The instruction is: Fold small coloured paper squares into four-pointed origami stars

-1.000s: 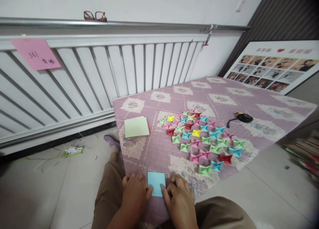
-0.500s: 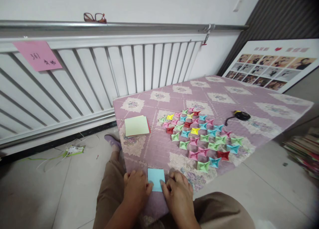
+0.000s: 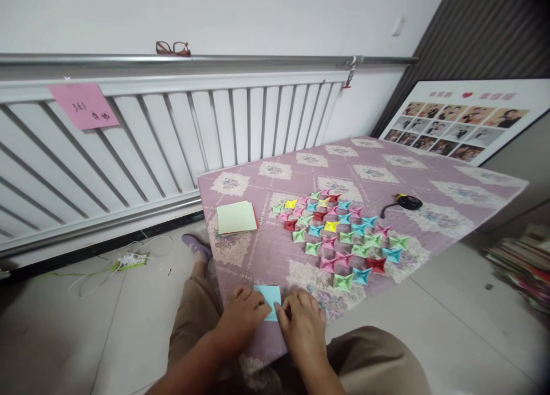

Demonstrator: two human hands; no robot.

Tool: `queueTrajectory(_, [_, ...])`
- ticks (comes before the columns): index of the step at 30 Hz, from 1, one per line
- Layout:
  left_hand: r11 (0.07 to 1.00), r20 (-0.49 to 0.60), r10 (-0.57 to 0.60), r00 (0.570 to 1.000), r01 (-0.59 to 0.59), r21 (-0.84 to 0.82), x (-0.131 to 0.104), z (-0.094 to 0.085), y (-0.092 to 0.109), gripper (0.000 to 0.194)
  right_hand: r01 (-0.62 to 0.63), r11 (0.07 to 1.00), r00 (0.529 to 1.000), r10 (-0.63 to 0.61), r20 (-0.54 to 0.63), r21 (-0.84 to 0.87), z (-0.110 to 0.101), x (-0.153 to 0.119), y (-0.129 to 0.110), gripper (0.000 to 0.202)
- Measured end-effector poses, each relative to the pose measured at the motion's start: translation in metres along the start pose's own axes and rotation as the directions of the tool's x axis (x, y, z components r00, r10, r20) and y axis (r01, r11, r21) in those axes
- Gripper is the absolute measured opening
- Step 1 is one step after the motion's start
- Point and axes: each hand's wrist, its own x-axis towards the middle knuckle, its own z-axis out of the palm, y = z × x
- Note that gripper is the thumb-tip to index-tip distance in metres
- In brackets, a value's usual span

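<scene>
A light blue square of folded paper (image 3: 270, 293) lies flat near the table's close edge. My left hand (image 3: 244, 315) reaches over its left part, fingers curled and the thumb side pressed onto the sheet. At the paper's right edge, my right hand (image 3: 303, 321) holds it down with the thumb, its other fingers bent against the tablecloth. Beyond my hands stand rows of small folded paper pieces (image 3: 330, 227) with pointed corners, in green, pink, blue, yellow and red. A stack of square paper (image 3: 236, 218), pale green on top with red beneath, rests to the left.
A purple patterned cloth (image 3: 275, 251) covers the table. A black tape-measure-like object (image 3: 409, 202) lies to the right. Behind are a white radiator (image 3: 223, 125), a pink note (image 3: 86, 107) and glasses (image 3: 173, 49) on a pipe. A power strip (image 3: 132, 261) sits on the floor.
My left hand has moved right, farther over the blue paper. My right hand stays at the paper's right edge. The whole view has tilted slightly.
</scene>
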Motion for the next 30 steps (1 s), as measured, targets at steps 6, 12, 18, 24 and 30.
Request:
queueTrajectory(6, [0.957, 0.060, 0.256, 0.965, -0.261, 0.126, 0.005, -0.007, -0.004, 0.020, 0.039, 0.989, 0.997, -0.030, -0.067, 0.139, 0.008, 0.001, 0.014, 0.010])
queueTrajectory(12, [0.954, 0.056, 0.266, 0.962, -0.271, 0.129, 0.005, -0.010, -0.002, 0.020, 0.297, 0.922, 0.948, -0.252, -0.197, 0.249, 0.005, -0.021, 0.018, 0.022])
queueTrajectory(18, [0.956, 0.079, 0.263, 0.961, -0.271, 0.110, 0.000, -0.012, -0.004, 0.017, 0.371, 0.919, 0.923, -0.349, -0.162, 0.133, 0.011, -0.041, 0.013, 0.035])
queueTrajectory(24, [0.976, 0.012, 0.200, 0.980, -0.200, 0.085, -0.023, -0.016, -0.010, 0.022, 0.380, 0.925, 0.919, -0.374, -0.125, 0.028, 0.009, -0.041, 0.011, 0.035])
queueTrajectory(30, [0.990, -0.053, 0.126, 0.991, -0.122, 0.073, -0.040, -0.012, -0.014, 0.019, 0.467, 0.880, 0.878, -0.473, -0.077, -0.083, 0.010, -0.042, 0.016, 0.043])
